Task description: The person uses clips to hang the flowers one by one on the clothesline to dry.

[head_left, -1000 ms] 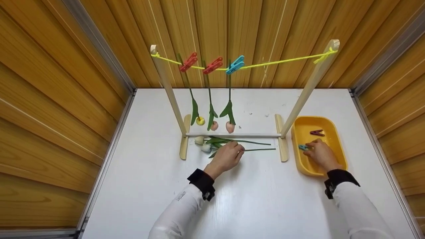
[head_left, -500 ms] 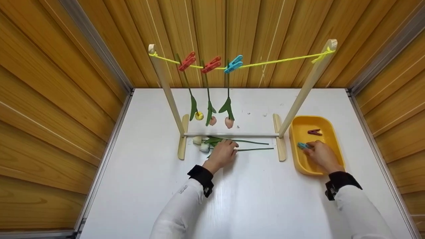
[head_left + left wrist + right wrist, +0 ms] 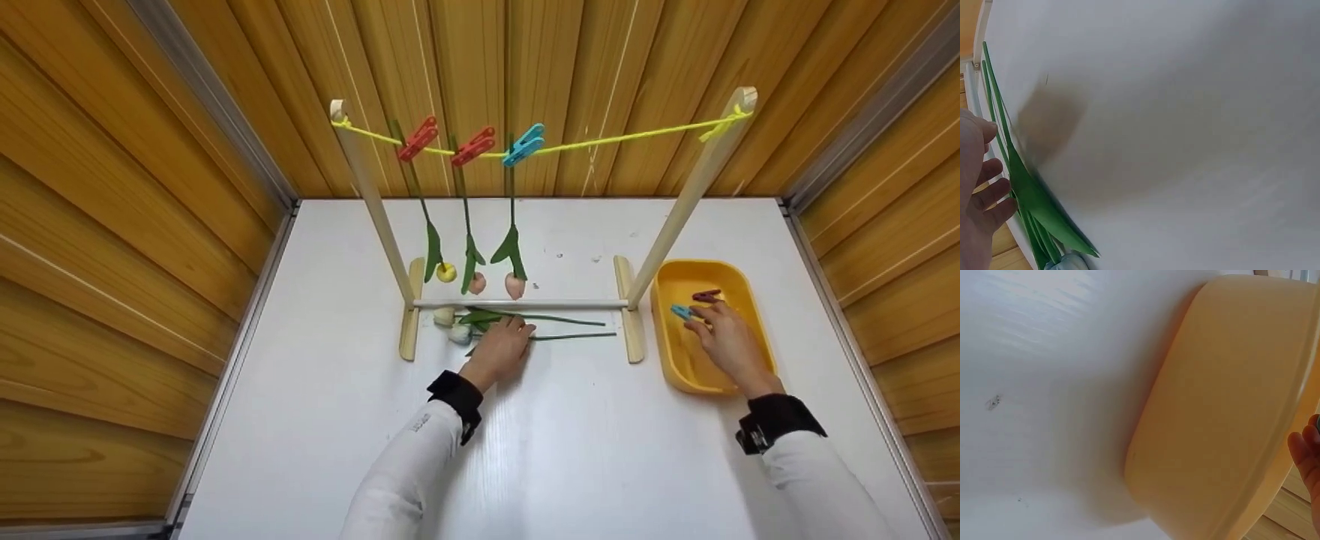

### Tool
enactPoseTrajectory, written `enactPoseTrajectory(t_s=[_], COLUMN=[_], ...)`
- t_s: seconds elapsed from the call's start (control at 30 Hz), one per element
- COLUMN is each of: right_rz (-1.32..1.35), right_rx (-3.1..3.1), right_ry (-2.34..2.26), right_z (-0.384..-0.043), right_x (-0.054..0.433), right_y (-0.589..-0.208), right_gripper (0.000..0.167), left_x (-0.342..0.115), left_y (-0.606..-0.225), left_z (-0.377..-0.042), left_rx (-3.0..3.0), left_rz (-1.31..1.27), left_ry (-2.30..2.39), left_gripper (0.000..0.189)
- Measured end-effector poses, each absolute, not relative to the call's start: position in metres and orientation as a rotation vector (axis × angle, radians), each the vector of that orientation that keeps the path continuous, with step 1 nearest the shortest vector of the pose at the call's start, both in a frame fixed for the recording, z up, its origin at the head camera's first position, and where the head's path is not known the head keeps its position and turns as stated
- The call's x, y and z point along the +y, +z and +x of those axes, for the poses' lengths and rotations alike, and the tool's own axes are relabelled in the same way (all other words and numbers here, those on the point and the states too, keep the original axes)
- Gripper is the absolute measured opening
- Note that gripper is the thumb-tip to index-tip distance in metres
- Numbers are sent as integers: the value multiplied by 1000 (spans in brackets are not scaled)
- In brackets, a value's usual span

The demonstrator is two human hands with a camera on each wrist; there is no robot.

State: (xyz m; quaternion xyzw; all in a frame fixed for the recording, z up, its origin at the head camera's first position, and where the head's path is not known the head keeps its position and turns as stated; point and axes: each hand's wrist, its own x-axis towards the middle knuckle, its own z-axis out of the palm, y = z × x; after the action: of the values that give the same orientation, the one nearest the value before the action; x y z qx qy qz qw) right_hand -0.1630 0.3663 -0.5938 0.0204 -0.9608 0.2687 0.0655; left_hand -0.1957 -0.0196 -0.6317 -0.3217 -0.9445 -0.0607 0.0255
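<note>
In the head view, my right hand (image 3: 729, 343) pinches a light blue clothespin (image 3: 681, 311) over the yellow tub (image 3: 681, 381). A dark red clothespin (image 3: 706, 295) lies in the tub just beyond the fingertips. My left hand (image 3: 501, 347) rests at two artificial tulips lying on the table, a cream tulip (image 3: 444, 316) and a pale blue tulip (image 3: 460, 334). In the left wrist view, its loosely bent fingers (image 3: 995, 194) lie along the green leaf (image 3: 1039, 205) and stems. The right wrist view shows only fingertips at the tub's rim, with the clothespin mostly hidden.
Behind the hands stands a wooden rack (image 3: 679, 202) with a yellow string (image 3: 622, 140). Two red clothespins (image 3: 472, 147) and a blue clothespin (image 3: 523, 145) clip a yellow tulip (image 3: 445, 272) and two pink tulips (image 3: 514, 285) upside down. Wooden panels surround the white table (image 3: 585, 457).
My right hand has moved away from me within the tub, bringing the light blue clothespin nearer the dark red one. My left hand stays at the tulips, shifting only slightly.
</note>
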Motion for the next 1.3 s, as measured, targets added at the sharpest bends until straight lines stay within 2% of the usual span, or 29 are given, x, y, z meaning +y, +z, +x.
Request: enactPoseTrajectory(t_s=[0.27, 0.53, 0.8, 1.3], right_rz=[229, 372, 397, 477], right_rx=[-2686, -2510, -2459, -2415], right_ry=[772, 674, 674, 641], right_z=[-162, -163, -165, -173], right_x=[352, 336, 317, 297], right_y=[-583, -572, -554, -547], right_gripper=[33, 32, 32, 25], left_x=[-15, -15, -12, -13], left_y=[-630, -637, -644, -642], left_z=[-198, -195, -192, -190], left_rx=[-3023, -2886, -2783, -2834], left_rz=[-983, -991, -954, -993], left_ry=[-133, 44, 111, 153], left_gripper=[30, 23, 17, 19])
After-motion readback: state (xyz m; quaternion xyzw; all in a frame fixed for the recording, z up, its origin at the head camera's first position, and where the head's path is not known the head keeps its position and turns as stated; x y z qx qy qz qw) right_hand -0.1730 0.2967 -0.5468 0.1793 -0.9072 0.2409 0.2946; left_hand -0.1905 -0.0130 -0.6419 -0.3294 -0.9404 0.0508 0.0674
